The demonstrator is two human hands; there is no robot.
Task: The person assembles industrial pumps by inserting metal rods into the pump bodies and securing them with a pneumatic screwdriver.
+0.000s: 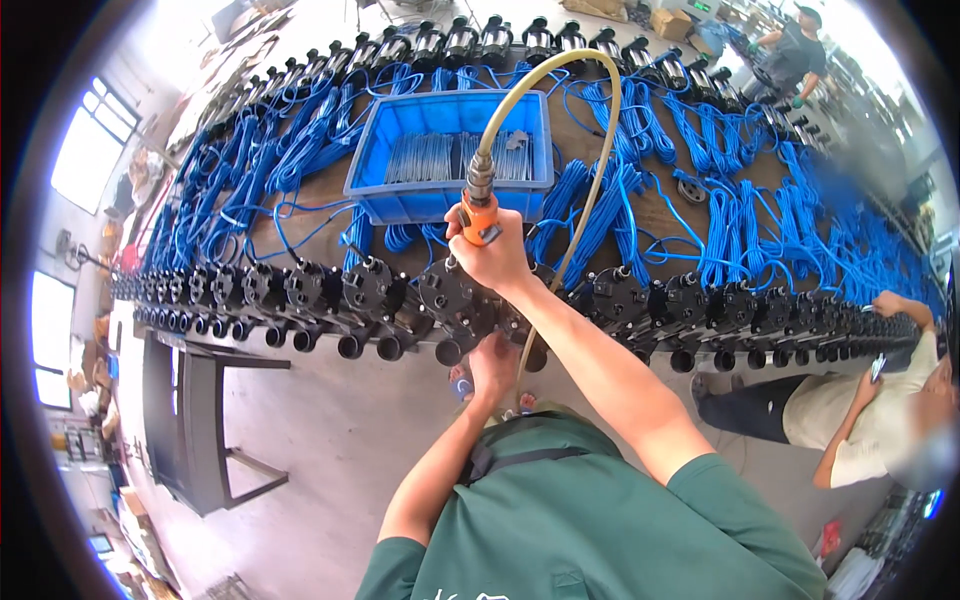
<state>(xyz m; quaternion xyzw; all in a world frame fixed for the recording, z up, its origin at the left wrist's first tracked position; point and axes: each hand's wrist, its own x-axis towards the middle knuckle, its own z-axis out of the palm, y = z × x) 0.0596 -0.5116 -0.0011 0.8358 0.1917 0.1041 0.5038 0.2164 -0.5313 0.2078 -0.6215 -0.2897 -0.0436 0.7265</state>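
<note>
My right hand (497,256) is closed around an orange air tool (479,214), its metal hose coupling (480,172) pointing up. From that coupling a pale yellow air hose (612,120) arches to the right and runs back down past my forearm. The tool is over the near row of round black pump units (447,288); its working tip is hidden. Lower down, my left hand (493,368) reaches up against the underside of a pump unit in that row. Its fingertips are hidden there, so their grip does not show.
A blue plastic bin (440,207) holding many thin metal rods (420,158) stands beyond the tool. Bundled blue cables (300,150) cover much of the brown table (400,263). Another pump row (460,42) lines the far edge. Co-workers are at right (850,410) and far right (795,55).
</note>
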